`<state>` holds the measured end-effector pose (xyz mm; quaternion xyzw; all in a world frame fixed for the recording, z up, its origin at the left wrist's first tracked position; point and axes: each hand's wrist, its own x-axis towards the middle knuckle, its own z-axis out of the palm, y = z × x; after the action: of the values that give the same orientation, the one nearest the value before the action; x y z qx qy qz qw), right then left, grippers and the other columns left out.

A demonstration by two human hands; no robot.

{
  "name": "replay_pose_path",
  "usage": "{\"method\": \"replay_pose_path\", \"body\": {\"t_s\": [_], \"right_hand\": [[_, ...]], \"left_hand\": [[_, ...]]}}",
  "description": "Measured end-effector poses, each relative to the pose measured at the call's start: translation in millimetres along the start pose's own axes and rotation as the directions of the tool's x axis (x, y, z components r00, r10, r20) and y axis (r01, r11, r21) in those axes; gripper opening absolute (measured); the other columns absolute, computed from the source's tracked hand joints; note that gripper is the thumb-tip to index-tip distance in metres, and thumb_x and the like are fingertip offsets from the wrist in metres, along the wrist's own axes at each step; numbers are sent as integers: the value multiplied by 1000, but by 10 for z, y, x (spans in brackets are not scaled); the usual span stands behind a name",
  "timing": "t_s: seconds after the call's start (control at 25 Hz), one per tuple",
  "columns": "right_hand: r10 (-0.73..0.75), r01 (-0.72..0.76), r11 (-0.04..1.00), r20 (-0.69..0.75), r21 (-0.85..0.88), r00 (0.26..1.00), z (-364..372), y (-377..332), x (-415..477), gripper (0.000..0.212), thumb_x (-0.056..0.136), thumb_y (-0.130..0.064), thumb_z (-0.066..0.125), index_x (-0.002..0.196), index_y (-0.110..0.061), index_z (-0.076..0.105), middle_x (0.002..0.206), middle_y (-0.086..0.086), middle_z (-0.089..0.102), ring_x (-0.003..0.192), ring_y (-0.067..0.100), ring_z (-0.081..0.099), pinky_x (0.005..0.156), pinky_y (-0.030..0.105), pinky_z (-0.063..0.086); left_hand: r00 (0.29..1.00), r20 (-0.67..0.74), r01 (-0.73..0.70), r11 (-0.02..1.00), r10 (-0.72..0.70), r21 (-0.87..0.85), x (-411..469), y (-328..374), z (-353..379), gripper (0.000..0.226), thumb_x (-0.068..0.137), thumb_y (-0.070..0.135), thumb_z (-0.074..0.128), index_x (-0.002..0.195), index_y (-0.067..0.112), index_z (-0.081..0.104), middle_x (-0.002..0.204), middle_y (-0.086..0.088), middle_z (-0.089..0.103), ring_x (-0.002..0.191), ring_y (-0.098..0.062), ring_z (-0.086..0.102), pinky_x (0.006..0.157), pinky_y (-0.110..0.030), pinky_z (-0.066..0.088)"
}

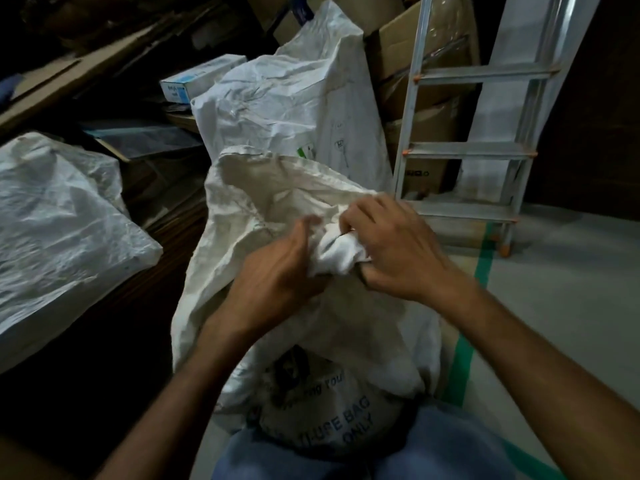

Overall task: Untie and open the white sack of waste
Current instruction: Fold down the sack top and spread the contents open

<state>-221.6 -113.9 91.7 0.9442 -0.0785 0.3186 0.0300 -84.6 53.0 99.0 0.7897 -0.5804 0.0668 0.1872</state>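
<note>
A white woven sack (263,209) stands on the floor right in front of me, with dark blue print low on its near side. Its top is twisted into a bunched knot (341,249) between my hands. My right hand (398,247) grips the knot from the right, fingers curled over the cloth. My left hand (277,271) is at the knot's left side and blurred; its fingers seem to pinch the fabric. A loose flap of the sack's mouth rises behind the knot.
A second full white sack (294,95) stands just behind, and another (59,220) lies at the left. A metal stepladder (474,150) leans at the right, with cardboard boxes (440,60) behind it. Green tape (481,271) lines the grey floor. My knees are at the bottom edge.
</note>
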Motion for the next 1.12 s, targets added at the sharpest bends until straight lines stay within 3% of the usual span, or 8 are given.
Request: {"method": "replay_pose_path", "body": {"t_s": [0.12,0.32,0.48,0.6,0.72,0.84,1.0,1.12], "right_hand": [[35,-185,958,551,219,834,-361,105,75,56,82,-37,75,130,-45,47,128,-24,45,112,1,49,89,30,46],[61,-154,985,663,82,746,-299,77,147,89,71,-58,85,145,-48,36,129,-16,41,113,7,35,97,34,38],[79,-34,971,180,-239,981,67,200,-33,35,67,-33,84,93,-26,62,86,-3,65,79,24,56,72,37,31],[296,-315,918,-111,-240,949,237,313,-236,34,75,-41,82,79,-20,56,73,6,63,64,32,60,65,37,31],[406,-366,891,112,-268,907,240,269,-304,35,81,-47,74,96,-19,58,95,8,65,86,33,63,70,39,41],[341,-283,940,505,-191,793,-123,205,-146,54,78,-51,69,127,-32,54,126,-4,60,114,23,56,81,35,38],[285,-275,954,76,-116,956,-260,177,106,48,86,-44,60,133,-32,60,142,1,54,129,26,45,99,46,40],[-19,80,932,172,-352,985,141,169,495,77,82,-30,67,153,-34,39,166,9,24,149,36,19,113,58,26]], "left_hand": [[994,-3,-112,988,113,107,65,-191,-35,62,82,25,75,138,28,51,123,1,68,107,-25,66,76,-34,50],[973,-160,-144,978,167,149,79,86,130,44,75,10,72,113,23,55,95,1,66,85,-25,63,61,-31,41],[1000,-1,14,996,-14,-93,-63,-20,222,71,75,44,78,134,28,42,116,10,54,104,-12,54,78,-22,43],[994,94,26,978,-47,209,-292,-188,261,72,82,51,72,145,37,40,133,7,53,115,-19,56,79,-32,49],[979,-195,14,939,57,344,-259,-128,237,41,86,20,66,127,27,65,113,-4,59,93,-24,58,56,-32,45],[931,-232,-165,891,283,423,-109,-190,217,31,88,11,66,116,22,71,105,-5,61,88,-24,56,56,-34,44],[855,-195,-344,808,480,479,-167,-301,389,29,96,13,55,120,15,71,103,-5,63,85,-23,55,63,-37,44],[847,-107,-439,799,521,410,-208,-321,501,27,94,16,67,120,16,70,104,-4,61,87,-24,56,67,-36,44]]}}
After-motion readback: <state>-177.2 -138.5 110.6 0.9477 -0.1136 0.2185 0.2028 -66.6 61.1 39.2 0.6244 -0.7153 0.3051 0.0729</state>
